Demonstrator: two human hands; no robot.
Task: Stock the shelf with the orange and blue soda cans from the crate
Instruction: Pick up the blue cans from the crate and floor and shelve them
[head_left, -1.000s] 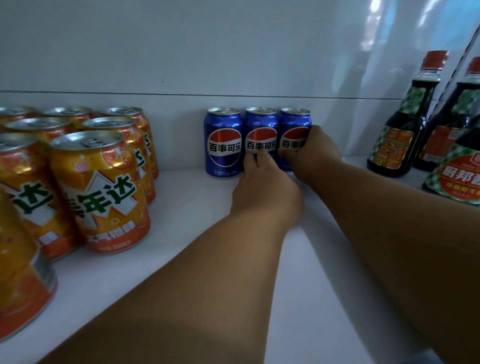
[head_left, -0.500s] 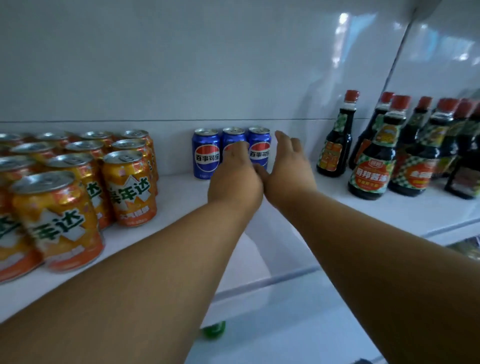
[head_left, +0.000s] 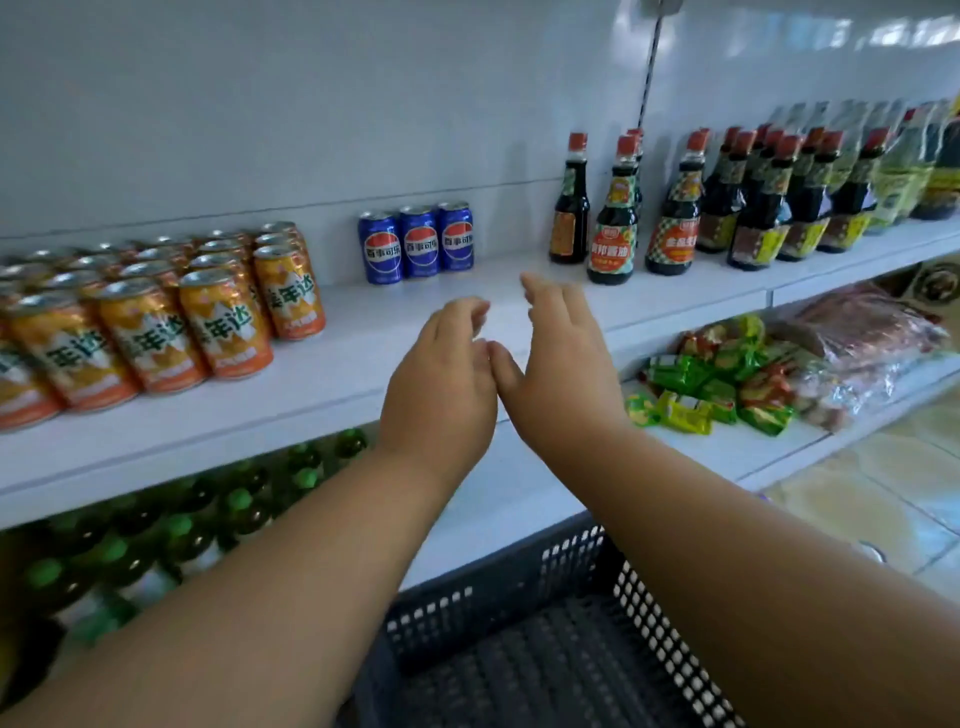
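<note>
I see both hands held out in front of the white shelf board (head_left: 332, 384), side by side and touching at the thumbs. The left hand (head_left: 441, 395) is released, its fingers loosely bent and holding nothing; the right hand (head_left: 558, 374) is released too, fingers nearly straight and empty.

Beyond the fingertips of the left hand, at the back of the shelf, three blue aluminium soda cans (head_left: 418, 241) stand upright in a tight row, well apart from both hands. Further off to the left of the left hand stands a block of orange aluminium soda cans (head_left: 223, 322), upright in rows that run out of view.

Beyond and to the right of the right hand stand dark glass sauce bottles with red caps (head_left: 613, 228).

Below my forearms sits the dark perforated plastic crate (head_left: 519, 613); the part of its floor I can see holds no cans.
</note>
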